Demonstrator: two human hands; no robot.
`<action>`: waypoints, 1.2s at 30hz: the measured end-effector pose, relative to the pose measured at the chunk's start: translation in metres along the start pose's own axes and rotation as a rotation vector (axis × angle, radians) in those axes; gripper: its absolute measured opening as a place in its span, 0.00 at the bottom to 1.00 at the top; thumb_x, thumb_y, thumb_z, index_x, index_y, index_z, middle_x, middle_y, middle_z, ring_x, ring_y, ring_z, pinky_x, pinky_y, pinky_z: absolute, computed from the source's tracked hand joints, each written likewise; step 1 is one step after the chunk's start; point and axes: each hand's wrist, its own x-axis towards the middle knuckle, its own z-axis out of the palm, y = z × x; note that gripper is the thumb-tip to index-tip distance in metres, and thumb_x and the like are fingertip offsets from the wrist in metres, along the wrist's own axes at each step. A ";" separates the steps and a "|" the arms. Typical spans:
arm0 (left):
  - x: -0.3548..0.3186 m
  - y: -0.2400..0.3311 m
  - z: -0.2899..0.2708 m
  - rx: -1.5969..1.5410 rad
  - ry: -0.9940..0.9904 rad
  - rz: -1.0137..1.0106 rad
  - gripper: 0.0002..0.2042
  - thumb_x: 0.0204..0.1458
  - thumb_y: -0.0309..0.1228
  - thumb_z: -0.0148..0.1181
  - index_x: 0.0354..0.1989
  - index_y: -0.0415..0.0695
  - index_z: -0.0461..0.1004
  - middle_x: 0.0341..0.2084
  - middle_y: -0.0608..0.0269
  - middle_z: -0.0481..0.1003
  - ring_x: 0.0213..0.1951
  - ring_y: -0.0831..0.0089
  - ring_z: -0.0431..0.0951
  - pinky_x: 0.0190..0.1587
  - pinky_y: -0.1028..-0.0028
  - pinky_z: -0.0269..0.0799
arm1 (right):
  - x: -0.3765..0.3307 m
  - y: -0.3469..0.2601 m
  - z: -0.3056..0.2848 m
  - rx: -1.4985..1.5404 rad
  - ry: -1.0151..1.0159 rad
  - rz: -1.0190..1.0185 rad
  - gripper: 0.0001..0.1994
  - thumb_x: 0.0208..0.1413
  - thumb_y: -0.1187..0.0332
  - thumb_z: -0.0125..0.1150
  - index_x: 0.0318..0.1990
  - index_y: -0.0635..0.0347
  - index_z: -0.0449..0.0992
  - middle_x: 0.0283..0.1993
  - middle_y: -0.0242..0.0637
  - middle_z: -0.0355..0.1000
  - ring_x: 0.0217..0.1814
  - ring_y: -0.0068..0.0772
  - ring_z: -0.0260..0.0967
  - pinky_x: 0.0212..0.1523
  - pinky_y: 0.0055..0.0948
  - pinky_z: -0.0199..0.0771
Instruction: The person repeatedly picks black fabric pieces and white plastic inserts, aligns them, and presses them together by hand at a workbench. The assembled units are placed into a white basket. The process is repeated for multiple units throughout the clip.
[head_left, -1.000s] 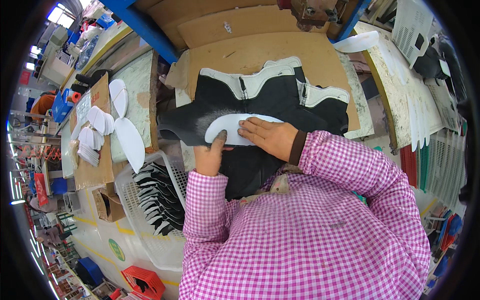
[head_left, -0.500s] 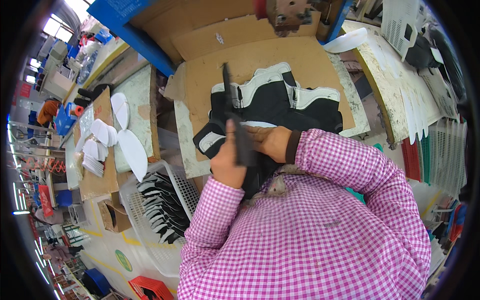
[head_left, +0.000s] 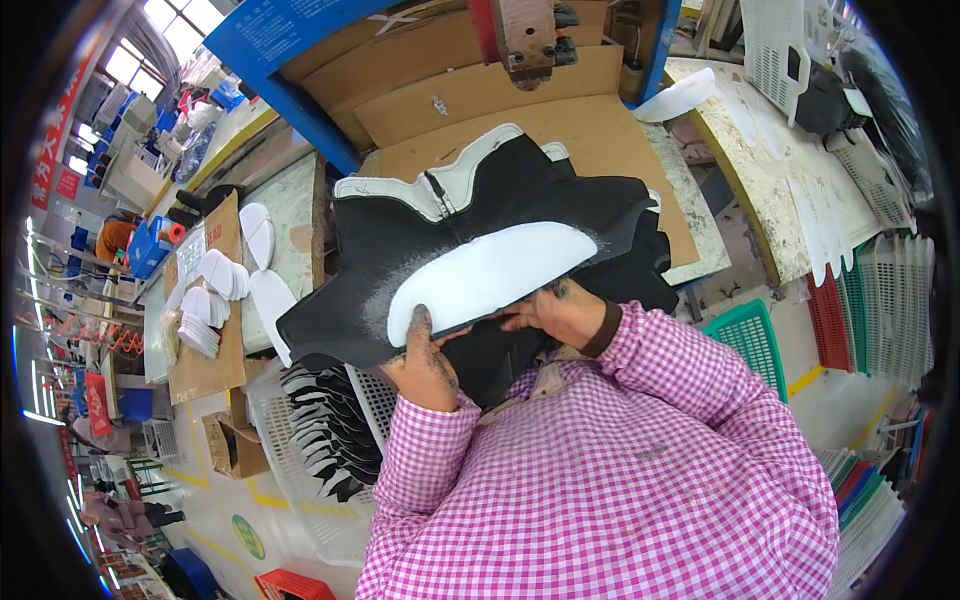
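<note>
Fingers [head_left: 420, 326] holding black piece [head_left: 560, 203], white pad [head_left: 490, 272], blue frame [head_left: 300, 108] (lettered)

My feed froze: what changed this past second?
The right hand, flat on the white piece a second ago, has moved to its lower edge. The left end of the black piece, lifted half a second ago, is spread out again, the left thumb back on the white piece. The white basket stayed put.

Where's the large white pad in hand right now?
The pad is at the head view's centre, on the black piece, left hand at its left end.
</note>
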 end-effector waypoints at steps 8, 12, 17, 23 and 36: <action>-0.024 -0.022 -0.012 0.255 -0.039 0.031 0.11 0.55 0.21 0.51 0.44 0.27 0.67 0.42 0.44 0.71 0.35 0.59 0.78 0.32 0.65 0.81 | 0.003 0.012 0.012 0.098 0.153 -0.261 0.21 0.53 0.71 0.61 0.55 0.60 0.66 0.50 0.40 0.71 0.52 0.36 0.69 0.50 0.33 0.71; -0.029 -0.012 -0.018 0.212 -0.126 -0.044 0.11 0.55 0.23 0.51 0.44 0.29 0.68 0.40 0.49 0.72 0.36 0.62 0.77 0.30 0.67 0.80 | 0.006 0.019 0.018 -0.081 0.357 -0.227 0.20 0.51 0.73 0.62 0.52 0.63 0.68 0.46 0.39 0.72 0.45 0.33 0.72 0.45 0.29 0.73; -0.043 -0.007 -0.019 1.036 -0.087 0.464 0.15 0.58 0.29 0.50 0.46 0.28 0.69 0.40 0.44 0.74 0.35 0.57 0.78 0.40 0.66 0.73 | 0.023 0.041 0.039 -1.028 0.406 -0.766 0.19 0.51 0.71 0.62 0.51 0.65 0.69 0.46 0.36 0.72 0.44 0.32 0.70 0.47 0.29 0.71; -0.042 -0.010 -0.036 1.160 -0.075 0.608 0.16 0.57 0.28 0.51 0.50 0.28 0.67 0.47 0.42 0.71 0.49 0.52 0.72 0.54 0.63 0.63 | 0.041 0.029 0.053 -1.246 0.168 -0.438 0.21 0.50 0.71 0.62 0.53 0.65 0.68 0.48 0.43 0.72 0.47 0.33 0.71 0.49 0.32 0.69; -0.036 0.002 -0.052 0.712 0.034 0.322 0.17 0.57 0.27 0.51 0.49 0.26 0.67 0.47 0.40 0.71 0.47 0.54 0.74 0.51 0.63 0.67 | 0.057 0.017 0.078 -0.941 0.210 -0.632 0.21 0.51 0.73 0.58 0.55 0.63 0.67 0.47 0.47 0.71 0.41 0.35 0.73 0.42 0.29 0.72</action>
